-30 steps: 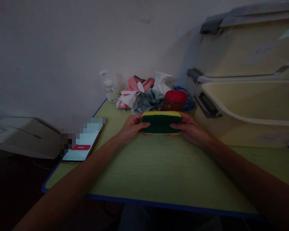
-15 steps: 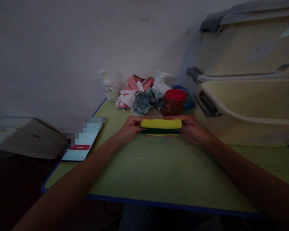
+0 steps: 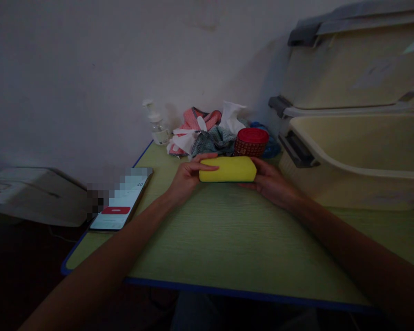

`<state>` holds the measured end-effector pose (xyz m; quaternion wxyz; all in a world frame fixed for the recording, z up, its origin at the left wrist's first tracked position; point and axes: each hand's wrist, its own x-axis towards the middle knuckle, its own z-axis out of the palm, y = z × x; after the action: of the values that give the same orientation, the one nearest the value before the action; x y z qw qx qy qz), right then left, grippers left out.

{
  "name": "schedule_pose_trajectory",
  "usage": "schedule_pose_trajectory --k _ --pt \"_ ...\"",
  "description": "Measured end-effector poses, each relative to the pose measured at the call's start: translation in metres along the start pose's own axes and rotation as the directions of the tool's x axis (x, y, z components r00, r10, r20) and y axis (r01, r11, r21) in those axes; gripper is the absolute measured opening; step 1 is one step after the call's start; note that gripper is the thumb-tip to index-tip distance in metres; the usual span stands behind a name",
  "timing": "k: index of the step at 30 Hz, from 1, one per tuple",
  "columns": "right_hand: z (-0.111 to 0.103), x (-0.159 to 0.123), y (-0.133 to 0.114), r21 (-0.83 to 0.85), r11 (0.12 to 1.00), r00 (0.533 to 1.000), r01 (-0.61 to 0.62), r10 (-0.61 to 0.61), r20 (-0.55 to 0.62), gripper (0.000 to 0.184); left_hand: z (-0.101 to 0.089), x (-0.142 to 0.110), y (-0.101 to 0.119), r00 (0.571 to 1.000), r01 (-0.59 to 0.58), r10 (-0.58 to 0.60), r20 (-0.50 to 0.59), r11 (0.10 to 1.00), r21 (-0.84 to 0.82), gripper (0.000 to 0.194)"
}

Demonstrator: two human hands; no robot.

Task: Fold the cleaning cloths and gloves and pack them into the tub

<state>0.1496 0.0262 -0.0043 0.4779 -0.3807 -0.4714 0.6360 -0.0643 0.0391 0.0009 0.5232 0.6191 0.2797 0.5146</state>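
Nearest: green wood-grain table (image 3: 227,248) w/ blue edging; flat lit-screen phone (image 3: 112,219) at left. Over table, my left hand (image 3: 187,179) & my right hand (image 3: 271,184) pinch opp. ends of a yellow block sponge (image 3: 229,169) w/ dk-green lower edge. Just beyond: patterned red-topped cylinder (image 3: 251,143). Far left: clear pump bottle (image 3: 160,135).

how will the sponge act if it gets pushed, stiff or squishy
The sponge is likely squishy: its yellow side looks like foam. It's probably light too, as the left hand and right hand hold it by its ends.
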Motion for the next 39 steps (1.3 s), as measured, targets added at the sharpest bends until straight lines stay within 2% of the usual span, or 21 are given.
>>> schedule_pose_trajectory --k 3,5,7,10,15,18,21,26,35,39 --pt "0.0 0.0 -0.003 0.08 0.992 0.995 -0.098 0.098 0.004 0.024 0.0 -0.001 0.001 0.999 -0.046 0.048 -0.015 0.996 0.082 0.009" --pt "0.0 -0.001 -0.004 0.088 0.991 0.995 -0.101 0.098 0.037 0.024 0.002 -0.002 0.001 0.999 -0.053 0.053 0.007 0.993 0.11 0.009" --pt "0.0 -0.003 -0.006 0.048 0.997 0.996 -0.054 0.051 0.067 0.029 0.004 -0.003 0.002 0.999 -0.033 0.031 0.029 0.995 0.091 0.01" --pt "0.002 -0.006 -0.007 -0.026 0.999 0.998 0.019 -0.017 0.067 0.041 0.008 -0.004 0.003 0.999 0.035 -0.034 0.031 0.998 -0.058 0.018" --pt "0.002 -0.007 -0.006 -0.051 0.998 0.999 0.047 -0.046 0.022 0.046 0.008 -0.001 0.009 0.972 0.209 -0.233 -0.036 0.922 -0.327 0.052" --pt "0.003 -0.006 -0.004 -0.05 0.997 0.998 0.053 -0.051 0.031 0.042 0.008 0.0 0.006 0.946 0.287 -0.323 -0.03 0.878 -0.384 0.044" --pt "0.004 -0.006 -0.002 -0.071 0.995 0.998 0.065 -0.063 0.031 0.04 0.009 -0.001 -0.001 0.933 0.346 -0.36 0.008 0.89 -0.296 0.038" --pt "0.006 -0.006 0.0 -0.102 0.992 0.996 0.08 -0.076 0.043 0.044 0.009 -0.006 -0.01 0.936 0.35 -0.352 -0.024 0.936 -0.045 0.043" --pt "0.007 -0.008 -0.002 -0.135 0.99 0.999 0.045 -0.04 0.036 0.037 0.011 -0.008 -0.013 0.914 0.404 -0.405 -0.006 0.912 -0.072 0.04" --pt "0.008 -0.01 -0.004 -0.173 0.984 0.999 0.051 -0.048 0.027 0.034 0.011 -0.009 -0.013 0.923 0.385 -0.386 0.006 0.92 -0.074 0.038"
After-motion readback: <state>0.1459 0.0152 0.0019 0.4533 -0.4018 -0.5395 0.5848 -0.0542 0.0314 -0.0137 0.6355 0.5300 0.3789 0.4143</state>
